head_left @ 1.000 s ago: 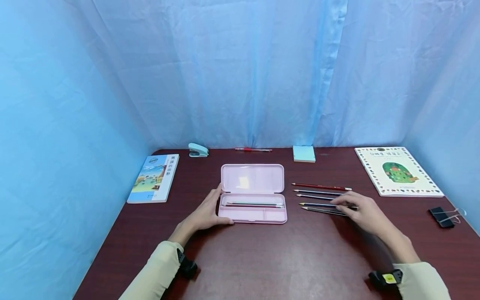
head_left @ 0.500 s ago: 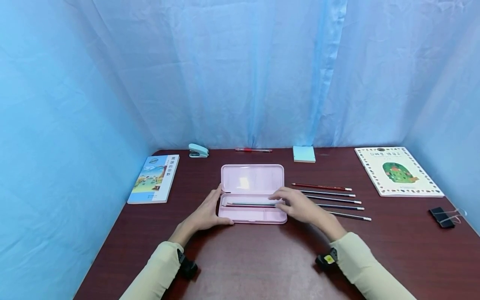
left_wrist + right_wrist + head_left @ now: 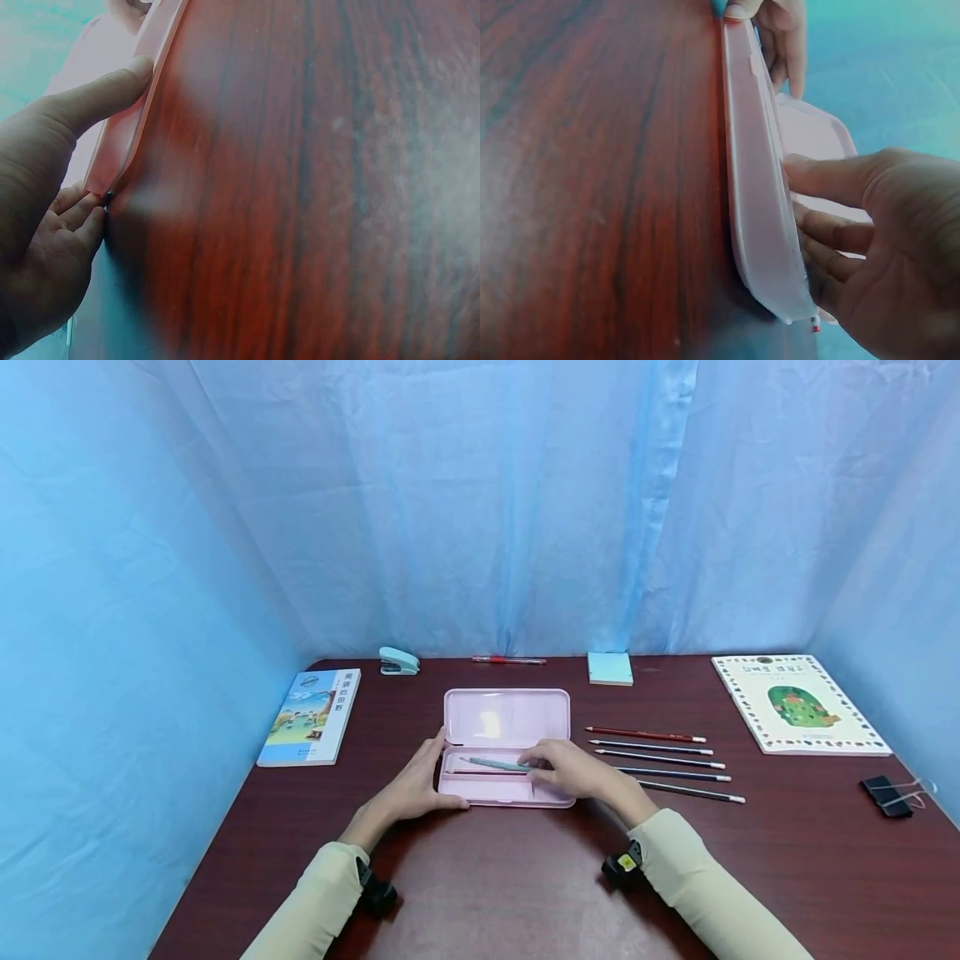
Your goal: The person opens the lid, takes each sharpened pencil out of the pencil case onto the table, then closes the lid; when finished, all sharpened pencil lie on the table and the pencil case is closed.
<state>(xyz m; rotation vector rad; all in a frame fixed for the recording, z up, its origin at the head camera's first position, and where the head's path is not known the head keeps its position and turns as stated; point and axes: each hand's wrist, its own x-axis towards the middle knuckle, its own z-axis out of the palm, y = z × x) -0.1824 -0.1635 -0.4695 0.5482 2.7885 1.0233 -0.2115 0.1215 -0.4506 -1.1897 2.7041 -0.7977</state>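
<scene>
Pinches a teal pencil (image 3: 498, 765) in the right hand (image 3: 570, 767), at a slight slant over the long rear compartment (image 3: 453, 762) of the open pink pencil case (image 3: 483, 791). Braces the left end of the case with the left hand (image 3: 411, 785), thumb along the front edge, fingers stretched out along the side. Looks like the placing step, judging by a reddish pencil (image 3: 487, 772) already in that compartment. Probably calls next for lowering the teal pencil flat and letting go (cannot tell about contact with the case floor). Calls for care with the low divider (image 3: 491, 777) in front and the raised lid (image 3: 525, 714) behind. Has open room on the near side of the table (image 3: 480, 877), less to the right, with five pencils (image 3: 660, 759) near the case, some partly hidden behind the right forearm (image 3: 633, 802).
</scene>
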